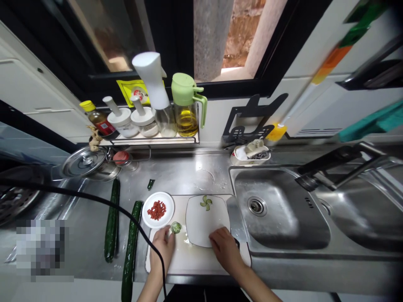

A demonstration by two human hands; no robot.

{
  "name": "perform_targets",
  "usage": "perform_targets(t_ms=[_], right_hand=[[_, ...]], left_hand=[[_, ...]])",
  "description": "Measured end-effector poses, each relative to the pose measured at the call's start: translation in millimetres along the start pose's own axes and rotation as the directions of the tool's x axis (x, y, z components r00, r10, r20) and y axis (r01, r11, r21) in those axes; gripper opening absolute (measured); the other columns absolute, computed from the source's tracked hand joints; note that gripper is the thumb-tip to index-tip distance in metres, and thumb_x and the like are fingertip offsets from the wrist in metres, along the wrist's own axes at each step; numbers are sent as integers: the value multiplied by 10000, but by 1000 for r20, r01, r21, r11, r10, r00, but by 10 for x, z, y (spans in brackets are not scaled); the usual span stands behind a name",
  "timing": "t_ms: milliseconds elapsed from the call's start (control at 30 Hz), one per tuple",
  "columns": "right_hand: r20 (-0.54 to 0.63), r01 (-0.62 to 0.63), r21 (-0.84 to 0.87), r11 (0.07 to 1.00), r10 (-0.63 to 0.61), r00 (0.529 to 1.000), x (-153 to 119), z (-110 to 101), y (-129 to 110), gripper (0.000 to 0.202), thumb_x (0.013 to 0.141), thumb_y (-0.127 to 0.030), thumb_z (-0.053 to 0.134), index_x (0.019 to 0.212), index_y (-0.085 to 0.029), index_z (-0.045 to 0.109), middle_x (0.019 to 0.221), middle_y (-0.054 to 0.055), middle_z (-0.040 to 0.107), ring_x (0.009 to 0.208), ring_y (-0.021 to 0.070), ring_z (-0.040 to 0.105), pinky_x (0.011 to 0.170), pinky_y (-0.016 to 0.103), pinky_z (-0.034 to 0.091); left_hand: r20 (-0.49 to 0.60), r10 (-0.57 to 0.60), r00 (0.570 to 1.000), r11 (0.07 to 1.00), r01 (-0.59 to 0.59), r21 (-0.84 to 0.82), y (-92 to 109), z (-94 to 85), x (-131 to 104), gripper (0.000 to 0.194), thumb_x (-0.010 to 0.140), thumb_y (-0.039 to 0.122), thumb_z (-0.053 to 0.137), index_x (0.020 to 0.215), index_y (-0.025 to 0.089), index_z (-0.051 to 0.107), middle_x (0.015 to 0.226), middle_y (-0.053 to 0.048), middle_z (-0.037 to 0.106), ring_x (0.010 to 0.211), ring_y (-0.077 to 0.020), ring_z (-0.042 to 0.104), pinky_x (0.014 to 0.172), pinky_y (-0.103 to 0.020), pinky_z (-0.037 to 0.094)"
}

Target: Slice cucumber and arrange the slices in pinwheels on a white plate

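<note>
On a pale cutting board (201,262) lies a white squarish plate (201,226) with several green slices (206,203) arranged like a pinwheel near its far edge. My right hand (227,247) has its fingers bent together over the plate's near right edge; whatever they hold, if anything, is too small to name. Beside a small pile of green slices (176,227), my left hand (163,242) rests on the board's left part, fingers bent and thumb apart from them. A round white plate (170,206) with red pieces (157,210) sits just beyond it. A dark handle shows partly beside my right hand.
Two cucumbers (112,222) (130,251) lie left of the board, near a green end piece (151,184). A black cable crosses the left side. The sink (280,209) is at the right. Bottles and jars stand on a rack (157,141) behind.
</note>
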State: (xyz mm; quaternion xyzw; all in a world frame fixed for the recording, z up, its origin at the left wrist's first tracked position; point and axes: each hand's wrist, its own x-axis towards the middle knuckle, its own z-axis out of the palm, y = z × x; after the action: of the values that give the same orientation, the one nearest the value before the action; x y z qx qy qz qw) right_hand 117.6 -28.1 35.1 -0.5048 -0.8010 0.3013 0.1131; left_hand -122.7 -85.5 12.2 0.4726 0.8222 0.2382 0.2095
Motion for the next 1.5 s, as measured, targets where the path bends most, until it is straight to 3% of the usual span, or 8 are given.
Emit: perform_targets(t_ms=[500,733,833,967,1100,1300,1367,1500], right_hand=[[17,17,-4,1000,-17,1000,-115,97,-57,205,858,-110,454,821,-193,637,833,59,616,880,209,512,777,325,401],[12,24,2,1000,-24,1000,-133,126,-43,222,863,-107,435,798,-188,630,821,63,610,861,209,508,768,326,401],[3,23,47,999,-23,1000,-121,133,-42,210,851,-108,447,791,-193,629,819,60,616,859,209,517,764,327,409],[-41,28,180,983,-21,999,-25,147,-77,196,815,-112,495,890,-201,653,878,56,643,897,208,538,826,346,419],[-51,24,322,946,-8,999,152,88,-166,254,809,-190,554,1038,-213,661,979,66,665,980,217,555,880,358,418],[92,-134,333,933,110,990,327,-150,-228,137,798,-226,555,752,-229,685,772,3,669,837,181,589,791,296,420],[106,-151,311,938,124,987,337,-231,-217,152,806,-222,538,749,-224,679,761,-1,668,815,171,586,769,282,415],[100,-142,293,945,118,988,312,-340,-176,164,816,-217,514,758,-217,667,780,6,667,819,168,579,761,275,405]], left_hand=[[0,62,998,998,-62,-16,78,101,15,284,822,258,470,1009,206,678,919,-72,685,826,-198,648,757,-292,492],[-40,7,999,998,-10,-68,116,67,43,193,778,300,511,823,202,671,792,-52,676,689,-187,615,693,-299,485],[27,-45,999,987,49,-152,119,52,52,183,756,345,545,758,204,662,704,-24,668,630,-173,595,656,-282,471],[204,-59,977,944,121,-306,222,54,38,268,730,445,596,745,189,672,596,11,616,564,-137,549,581,-235,432],[396,33,918,884,158,-440,431,94,32,308,679,483,653,700,176,662,577,24,572,551,-109,502,540,-212,388],[580,40,813,725,376,-577,693,176,79,302,616,434,731,704,156,653,570,34,553,521,-73,448,500,-196,330],[678,-31,734,628,542,-558,741,215,87,332,637,452,721,750,149,646,573,40,546,476,-50,419,452,-178,274],[841,-187,508,386,825,-413,810,324,86,351,711,472,676,813,145,601,599,33,563,415,-19,408,395,-142,213]])
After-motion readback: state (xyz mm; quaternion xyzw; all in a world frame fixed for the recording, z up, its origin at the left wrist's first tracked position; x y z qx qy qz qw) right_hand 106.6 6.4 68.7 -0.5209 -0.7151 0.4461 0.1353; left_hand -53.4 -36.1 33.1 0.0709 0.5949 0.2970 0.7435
